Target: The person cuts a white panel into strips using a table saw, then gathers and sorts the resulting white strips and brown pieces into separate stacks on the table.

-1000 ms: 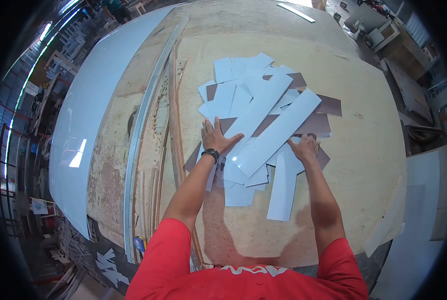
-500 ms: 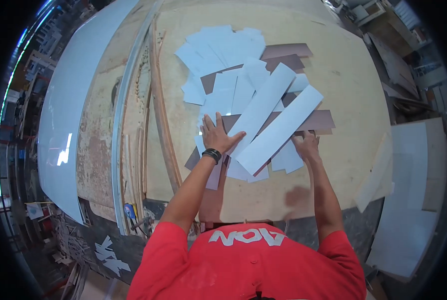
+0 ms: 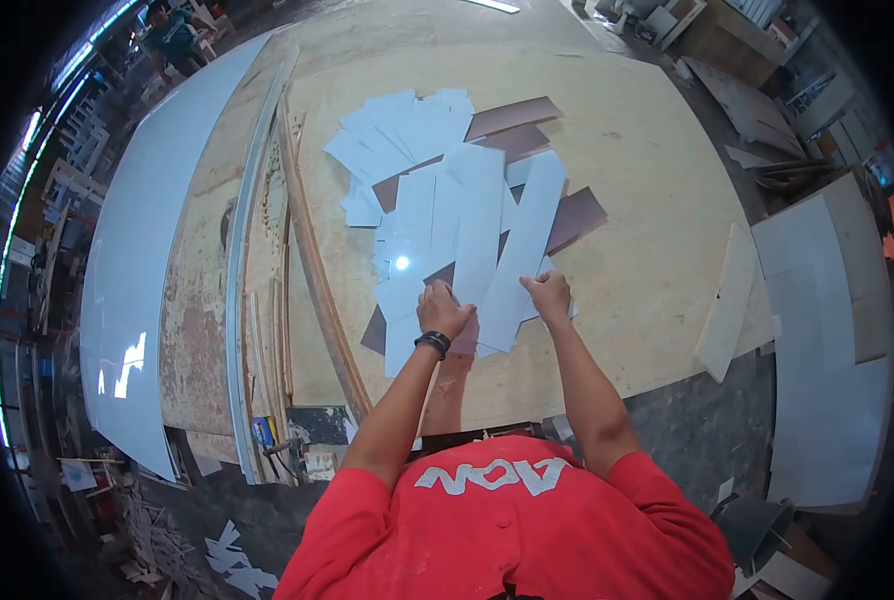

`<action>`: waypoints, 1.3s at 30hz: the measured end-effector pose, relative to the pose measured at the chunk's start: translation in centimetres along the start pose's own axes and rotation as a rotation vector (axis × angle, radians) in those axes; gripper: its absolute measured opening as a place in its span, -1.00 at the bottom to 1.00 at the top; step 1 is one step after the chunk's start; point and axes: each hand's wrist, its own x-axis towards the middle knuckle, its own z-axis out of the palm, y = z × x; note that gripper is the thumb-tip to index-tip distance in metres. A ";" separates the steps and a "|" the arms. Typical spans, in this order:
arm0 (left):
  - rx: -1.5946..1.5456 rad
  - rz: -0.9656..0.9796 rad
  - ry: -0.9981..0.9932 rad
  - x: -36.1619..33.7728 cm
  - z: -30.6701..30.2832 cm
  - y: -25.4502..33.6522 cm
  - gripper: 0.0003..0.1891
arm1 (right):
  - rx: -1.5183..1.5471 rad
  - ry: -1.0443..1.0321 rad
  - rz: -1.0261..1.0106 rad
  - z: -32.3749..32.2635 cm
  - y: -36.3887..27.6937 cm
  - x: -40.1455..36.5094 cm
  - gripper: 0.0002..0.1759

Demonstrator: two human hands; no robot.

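My left hand (image 3: 445, 310), with a dark band on its wrist, rests on the lower part of the pile, fingers bent over a dark strip; what it grips, if anything, is hidden. My right hand (image 3: 550, 296) pinches at the lower right edge of a long white strip (image 3: 529, 235). Another long white strip (image 3: 479, 225) lies left of that one. Beneath and around them spread many white pieces (image 3: 407, 215) and several brownish-grey strips (image 3: 575, 218), overlapping on the wooden board (image 3: 657, 290).
Left of the pile lie a long wooden strip (image 3: 312, 240), a metal rail (image 3: 245, 250) and a glossy white sheet (image 3: 132, 270). A pale offcut (image 3: 729, 300) lies at the board's right edge. White panels (image 3: 817, 300) stand beyond. A person (image 3: 175, 40) is at the far upper left.
The two long white strips have turned more upright, and the dark strip at right is tilted. My right hand has moved left to the white strip's edge. The view has shifted; a person now shows.
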 end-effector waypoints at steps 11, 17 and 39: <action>-0.825 -0.118 -0.221 -5.3 1.3 -3.3 -0.65 | -0.157 0.216 -0.148 0.7 -0.6 -2.0 -0.30; -1.006 -0.091 -0.217 -8.7 -1.4 -2.8 -0.60 | 0.540 0.120 -0.133 -3.7 -1.8 -5.5 -0.62; -1.005 0.425 -0.660 -17.2 -0.5 8.5 -0.41 | 0.263 0.189 -0.224 -12.4 4.7 -13.0 0.07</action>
